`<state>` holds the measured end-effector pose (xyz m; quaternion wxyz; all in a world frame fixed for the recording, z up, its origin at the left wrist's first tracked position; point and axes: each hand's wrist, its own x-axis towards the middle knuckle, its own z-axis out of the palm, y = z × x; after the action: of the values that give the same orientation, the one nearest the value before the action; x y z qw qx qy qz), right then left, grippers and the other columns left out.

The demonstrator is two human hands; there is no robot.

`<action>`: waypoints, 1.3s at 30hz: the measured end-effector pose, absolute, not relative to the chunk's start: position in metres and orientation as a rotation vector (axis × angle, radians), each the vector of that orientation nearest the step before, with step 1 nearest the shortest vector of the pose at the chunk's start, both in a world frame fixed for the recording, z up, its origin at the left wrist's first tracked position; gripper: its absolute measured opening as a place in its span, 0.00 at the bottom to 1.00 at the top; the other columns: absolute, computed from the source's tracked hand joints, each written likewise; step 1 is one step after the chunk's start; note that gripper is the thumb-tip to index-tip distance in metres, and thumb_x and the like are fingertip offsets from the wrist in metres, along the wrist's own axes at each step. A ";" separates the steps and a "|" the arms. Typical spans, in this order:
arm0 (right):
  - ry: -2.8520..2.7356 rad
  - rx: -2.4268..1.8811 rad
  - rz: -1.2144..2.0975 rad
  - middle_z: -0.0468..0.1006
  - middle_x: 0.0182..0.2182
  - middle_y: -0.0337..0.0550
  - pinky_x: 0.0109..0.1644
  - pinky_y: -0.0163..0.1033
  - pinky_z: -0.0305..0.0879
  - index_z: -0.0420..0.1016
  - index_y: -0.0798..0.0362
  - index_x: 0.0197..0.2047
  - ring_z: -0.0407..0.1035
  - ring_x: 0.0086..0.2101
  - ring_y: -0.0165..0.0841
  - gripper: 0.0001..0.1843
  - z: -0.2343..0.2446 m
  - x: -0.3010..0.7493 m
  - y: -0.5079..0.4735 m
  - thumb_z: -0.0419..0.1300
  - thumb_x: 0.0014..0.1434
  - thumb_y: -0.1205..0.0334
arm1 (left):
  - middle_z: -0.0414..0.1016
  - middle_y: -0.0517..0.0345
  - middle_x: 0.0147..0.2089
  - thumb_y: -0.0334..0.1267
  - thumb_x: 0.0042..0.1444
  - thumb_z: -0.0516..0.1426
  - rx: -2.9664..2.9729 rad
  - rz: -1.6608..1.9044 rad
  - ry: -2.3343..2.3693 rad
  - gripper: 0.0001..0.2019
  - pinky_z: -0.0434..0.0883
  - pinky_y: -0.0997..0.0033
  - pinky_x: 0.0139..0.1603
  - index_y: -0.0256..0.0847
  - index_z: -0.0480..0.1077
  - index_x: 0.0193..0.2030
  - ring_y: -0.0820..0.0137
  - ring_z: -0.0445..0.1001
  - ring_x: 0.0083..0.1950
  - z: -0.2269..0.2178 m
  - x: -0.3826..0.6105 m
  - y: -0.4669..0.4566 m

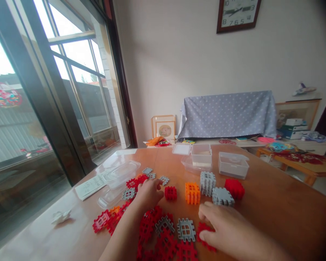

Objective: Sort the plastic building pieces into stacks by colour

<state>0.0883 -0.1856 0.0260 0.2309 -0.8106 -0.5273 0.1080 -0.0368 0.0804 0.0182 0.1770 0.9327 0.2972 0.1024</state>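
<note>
My left hand (149, 194) reaches over a loose pile of red interlocking square pieces, its fingers loosely bent and apart from the thumb. A small grey piece (164, 180) lies just beyond its fingertips. Close to its thumb sits a small red block (170, 193). On the right, my right hand (217, 223) hovers low, thumb and forefinger spread, above a flat red piece (202, 229); whether it touches it I cannot tell. Left of that piece lies a grey square piece (186, 230). Past my right hand stand an orange stack (192, 193), two grey stacks (207, 183) and a red stack (234, 189).
Clear plastic boxes (233, 166) stand at the table's far side. Transparent lids (122, 174) and a written sheet (90, 186) lie on the left. A crumpled white scrap (61, 216) rests near the left edge. Beyond the wooden table (274, 203) is a cloth-covered object (228, 116).
</note>
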 end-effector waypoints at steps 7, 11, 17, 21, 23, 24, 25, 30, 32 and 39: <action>-1.541 -2.323 0.304 0.81 0.47 0.47 0.48 0.42 0.65 0.80 0.46 0.45 0.75 0.46 0.46 0.21 -0.008 0.088 -0.185 0.64 0.47 0.71 | 0.82 0.53 0.48 0.32 0.53 0.56 2.515 0.416 0.837 0.20 0.67 0.68 0.45 0.44 0.77 0.52 0.60 0.78 0.49 0.031 -0.041 0.071; -1.593 -2.302 0.235 0.82 0.48 0.49 0.49 0.42 0.68 0.80 0.46 0.49 0.77 0.46 0.46 0.26 -0.010 0.089 -0.181 0.60 0.48 0.76 | 0.81 0.54 0.45 0.32 0.54 0.56 2.419 0.491 0.788 0.18 0.67 0.70 0.43 0.43 0.76 0.51 0.63 0.77 0.46 0.030 -0.041 0.069; -1.547 -2.369 0.242 0.81 0.51 0.54 0.51 0.48 0.71 0.80 0.49 0.52 0.78 0.48 0.51 0.27 0.007 0.089 -0.179 0.62 0.48 0.74 | 0.76 0.58 0.35 0.35 0.57 0.55 2.267 0.545 0.582 0.12 0.63 0.73 0.35 0.39 0.76 0.46 0.70 0.70 0.34 0.030 -0.042 0.059; -1.435 -2.446 0.208 0.81 0.52 0.59 0.54 0.52 0.72 0.82 0.52 0.53 0.78 0.49 0.55 0.28 0.013 0.084 -0.184 0.67 0.47 0.73 | 0.73 0.60 0.32 0.34 0.56 0.55 2.271 0.533 0.581 0.12 0.60 0.73 0.33 0.39 0.76 0.44 0.71 0.66 0.33 0.032 -0.042 0.052; -1.410 -2.436 0.185 0.82 0.49 0.57 0.54 0.51 0.73 0.83 0.51 0.50 0.78 0.48 0.54 0.25 0.010 0.082 -0.186 0.67 0.47 0.75 | 0.71 0.61 0.30 0.33 0.55 0.55 2.269 0.520 0.594 0.12 0.59 0.73 0.32 0.39 0.76 0.44 0.72 0.65 0.32 0.033 -0.041 0.051; -1.399 -2.421 0.164 0.83 0.48 0.56 0.54 0.50 0.73 0.83 0.50 0.49 0.78 0.47 0.53 0.25 0.008 0.081 -0.186 0.67 0.47 0.75 | 0.70 0.62 0.30 0.34 0.55 0.55 2.260 0.515 0.590 0.12 0.58 0.73 0.32 0.39 0.76 0.43 0.72 0.65 0.31 0.032 -0.041 0.050; -1.390 -2.405 0.137 0.83 0.48 0.55 0.54 0.49 0.73 0.83 0.49 0.48 0.79 0.47 0.52 0.25 0.005 0.080 -0.186 0.67 0.47 0.76 | 0.70 0.62 0.30 0.34 0.56 0.54 2.249 0.510 0.581 0.11 0.58 0.73 0.31 0.39 0.75 0.43 0.72 0.64 0.31 0.032 -0.040 0.050; -1.420 -2.406 0.069 0.82 0.51 0.53 0.54 0.49 0.71 0.82 0.47 0.52 0.79 0.48 0.50 0.31 -0.003 0.078 -0.180 0.63 0.47 0.80 | 0.68 0.63 0.29 0.36 0.56 0.55 2.183 0.479 0.512 0.09 0.57 0.73 0.31 0.39 0.74 0.42 0.73 0.62 0.30 0.031 -0.039 0.049; -1.449 -2.415 0.099 0.82 0.52 0.55 0.53 0.50 0.72 0.80 0.47 0.55 0.78 0.48 0.52 0.33 -0.003 0.079 -0.176 0.62 0.46 0.79 | 0.69 0.63 0.30 0.35 0.56 0.55 2.130 0.444 0.476 0.09 0.58 0.73 0.31 0.40 0.74 0.41 0.73 0.63 0.31 0.030 -0.039 0.047; -1.521 -2.322 0.214 0.84 0.44 0.54 0.45 0.45 0.69 0.79 0.53 0.50 0.80 0.43 0.50 0.26 0.000 0.086 -0.169 0.59 0.47 0.75 | 0.73 0.61 0.34 0.36 0.54 0.58 1.930 0.169 0.353 0.09 0.64 0.72 0.32 0.40 0.73 0.43 0.72 0.70 0.32 0.023 -0.036 0.031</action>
<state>0.0856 -0.1691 0.0002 0.1778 -0.8208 -0.5375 0.0755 -0.0362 0.0305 0.0225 0.5530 0.8166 0.1494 0.0716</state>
